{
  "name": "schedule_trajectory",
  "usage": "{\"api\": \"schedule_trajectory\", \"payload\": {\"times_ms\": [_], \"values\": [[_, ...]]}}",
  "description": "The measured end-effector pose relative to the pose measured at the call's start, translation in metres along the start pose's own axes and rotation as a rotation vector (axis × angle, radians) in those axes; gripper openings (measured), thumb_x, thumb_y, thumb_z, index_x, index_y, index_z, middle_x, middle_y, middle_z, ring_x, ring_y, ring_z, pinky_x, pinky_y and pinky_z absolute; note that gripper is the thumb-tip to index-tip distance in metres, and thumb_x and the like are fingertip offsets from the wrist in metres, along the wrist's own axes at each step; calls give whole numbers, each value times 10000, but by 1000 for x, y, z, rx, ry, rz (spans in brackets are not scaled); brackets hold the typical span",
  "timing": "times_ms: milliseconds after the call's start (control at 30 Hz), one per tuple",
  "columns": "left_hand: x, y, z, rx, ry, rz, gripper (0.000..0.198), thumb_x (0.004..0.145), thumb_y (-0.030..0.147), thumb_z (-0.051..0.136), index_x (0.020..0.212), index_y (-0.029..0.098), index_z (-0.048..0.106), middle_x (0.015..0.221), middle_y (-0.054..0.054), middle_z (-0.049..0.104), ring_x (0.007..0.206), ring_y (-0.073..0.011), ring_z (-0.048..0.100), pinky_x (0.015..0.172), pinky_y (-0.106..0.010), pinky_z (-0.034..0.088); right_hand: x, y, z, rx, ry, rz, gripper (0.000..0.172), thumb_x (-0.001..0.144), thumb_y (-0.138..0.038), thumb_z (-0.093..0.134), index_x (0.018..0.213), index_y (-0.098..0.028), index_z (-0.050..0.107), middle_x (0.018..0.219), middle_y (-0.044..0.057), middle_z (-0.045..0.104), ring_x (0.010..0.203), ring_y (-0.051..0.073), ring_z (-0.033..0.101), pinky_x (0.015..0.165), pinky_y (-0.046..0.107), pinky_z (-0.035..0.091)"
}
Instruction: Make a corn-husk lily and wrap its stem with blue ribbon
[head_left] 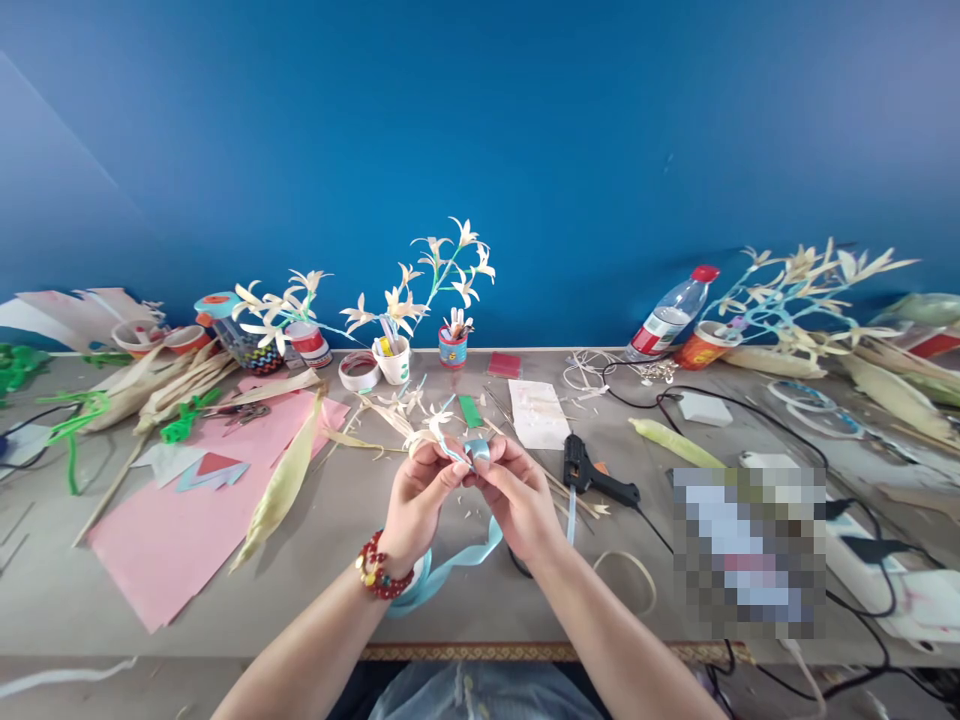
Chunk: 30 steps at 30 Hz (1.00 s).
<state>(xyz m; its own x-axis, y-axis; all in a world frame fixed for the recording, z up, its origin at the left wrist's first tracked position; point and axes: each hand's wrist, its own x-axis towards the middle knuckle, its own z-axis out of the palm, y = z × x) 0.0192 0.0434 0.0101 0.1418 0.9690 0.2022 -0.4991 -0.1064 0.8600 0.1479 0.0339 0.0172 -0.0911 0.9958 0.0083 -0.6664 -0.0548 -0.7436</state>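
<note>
Both hands meet near the middle of the table. My left hand (421,500), with a red bead bracelet on the wrist, pinches the stem of a cream husk flower (429,430). Between the thumb and fingers of my right hand (525,492) is the end of a light blue ribbon (477,449), pressed against the stem. The ribbon appears to run down behind the right hand to a roll (421,585), partly hidden by my left wrist. More cream husk pieces (375,415) lie just beyond the fingers.
A black glue gun (600,474) with its cord lies right of my hands. Pink paper (161,560) and a dried husk (281,485) are at left. Cups with husk flowers, such as a white cup (393,362), and a plastic bottle (670,318) stand along the blue wall.
</note>
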Motion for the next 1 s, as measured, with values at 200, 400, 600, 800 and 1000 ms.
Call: {"api": "schedule_trajectory", "payload": {"times_ms": [200,400,600,800,1000], "values": [[0,-3,-3,-48,-17,-3,73,807,219,741,816,175,683,829,-16,595,715,-115,549,656,-242,486,2,-1,-2,63,-44,79,228,697,-215,841,683,-206,614,687,-30,659,609,119,602,635,240,484],[1,-3,-1,-4,31,-21,144,779,281,765,790,170,673,785,-20,611,695,-132,560,663,-268,501,-1,1,1,9,18,8,272,679,-250,859,675,-210,591,697,-27,641,645,126,585,664,256,488],[-2,-6,4,37,118,2,139,766,263,783,815,184,680,808,-9,624,749,-125,570,723,-246,486,-6,8,2,-247,124,-266,259,747,-315,821,704,-217,585,693,-24,590,625,126,540,606,249,442],[-1,-6,5,-19,104,39,99,792,235,759,782,181,676,767,3,597,702,-107,533,660,-226,456,-6,5,4,-242,82,-234,238,762,-299,799,697,-221,583,688,-19,611,647,145,563,640,273,466],[-3,-1,6,-63,98,-13,138,771,265,778,763,170,677,808,-10,625,694,-116,569,663,-254,488,-2,-2,3,-15,14,-6,255,679,-240,847,673,-216,593,670,-27,655,617,138,587,625,263,482]]}}
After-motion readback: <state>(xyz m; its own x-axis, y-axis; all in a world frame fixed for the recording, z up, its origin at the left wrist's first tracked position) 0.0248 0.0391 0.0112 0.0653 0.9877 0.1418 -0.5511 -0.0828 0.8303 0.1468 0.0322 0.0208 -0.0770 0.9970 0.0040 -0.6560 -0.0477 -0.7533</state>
